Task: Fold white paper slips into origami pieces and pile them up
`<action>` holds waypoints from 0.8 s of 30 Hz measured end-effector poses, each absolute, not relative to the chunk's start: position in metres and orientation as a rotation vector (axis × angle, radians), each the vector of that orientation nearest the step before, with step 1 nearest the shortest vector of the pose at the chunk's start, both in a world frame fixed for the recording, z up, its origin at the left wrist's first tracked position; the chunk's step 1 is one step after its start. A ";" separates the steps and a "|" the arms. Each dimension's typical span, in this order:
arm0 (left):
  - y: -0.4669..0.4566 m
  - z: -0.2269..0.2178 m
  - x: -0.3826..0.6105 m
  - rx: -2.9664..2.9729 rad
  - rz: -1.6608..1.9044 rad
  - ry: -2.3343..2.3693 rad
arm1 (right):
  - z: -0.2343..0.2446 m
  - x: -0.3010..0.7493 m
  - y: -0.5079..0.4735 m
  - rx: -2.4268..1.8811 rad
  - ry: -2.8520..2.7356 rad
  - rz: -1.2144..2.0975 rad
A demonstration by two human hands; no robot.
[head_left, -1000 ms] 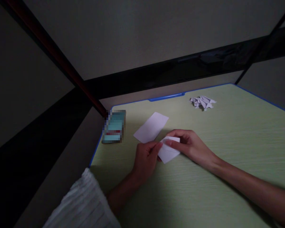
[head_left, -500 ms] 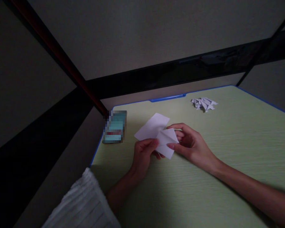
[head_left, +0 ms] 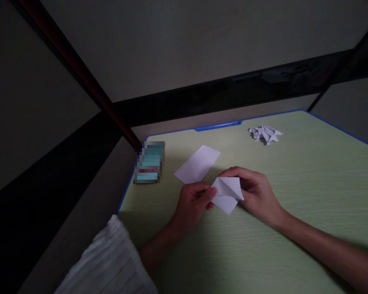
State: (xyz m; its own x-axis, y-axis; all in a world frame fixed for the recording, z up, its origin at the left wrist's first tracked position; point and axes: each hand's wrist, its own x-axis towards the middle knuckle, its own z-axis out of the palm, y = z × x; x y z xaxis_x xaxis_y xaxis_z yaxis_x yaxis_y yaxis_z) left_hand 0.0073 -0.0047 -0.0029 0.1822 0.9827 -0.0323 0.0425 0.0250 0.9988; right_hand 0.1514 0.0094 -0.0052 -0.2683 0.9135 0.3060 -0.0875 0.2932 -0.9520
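Note:
A small white folded paper (head_left: 227, 188) is held up between my two hands over the table. My left hand (head_left: 194, 201) pinches its left corner, thumb on top and fingers beneath. My right hand (head_left: 259, 191) is closed on its right side, with the fingertips hidden behind the paper. One flap stands raised along a crease at the right. Just beyond my left hand a flat white sheet of paper (head_left: 198, 164) lies on the table.
Several folded white paper pieces (head_left: 265, 134) lie in a pile at the back right of the pale green table (head_left: 319, 179). A blurred rectangular teal item (head_left: 150, 162) rests at the left edge. White ribbed cloth (head_left: 110, 257) occupies the lower left. A wall stands behind.
Both hands and the folded paper have shifted right and slightly nearer. The paper has turned, and its flap now rises at the right. My right fingers have moved behind it.

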 end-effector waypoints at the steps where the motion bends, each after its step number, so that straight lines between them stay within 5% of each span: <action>1: -0.005 -0.004 0.008 1.304 1.031 1.118 | -0.005 0.151 0.009 -0.800 -1.517 1.178; 24: -0.005 -0.008 0.011 1.250 1.128 1.123 | -0.001 0.152 0.007 -0.739 -1.897 0.382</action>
State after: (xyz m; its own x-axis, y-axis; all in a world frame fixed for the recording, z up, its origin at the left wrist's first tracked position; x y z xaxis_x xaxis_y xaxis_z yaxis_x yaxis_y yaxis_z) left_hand 0.0105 -0.0054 -0.0081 0.1106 0.9939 -0.0036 -0.0084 0.0046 1.0000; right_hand 0.1523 0.0067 -0.0012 -0.2914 0.6452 0.7062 0.3213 0.7614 -0.5631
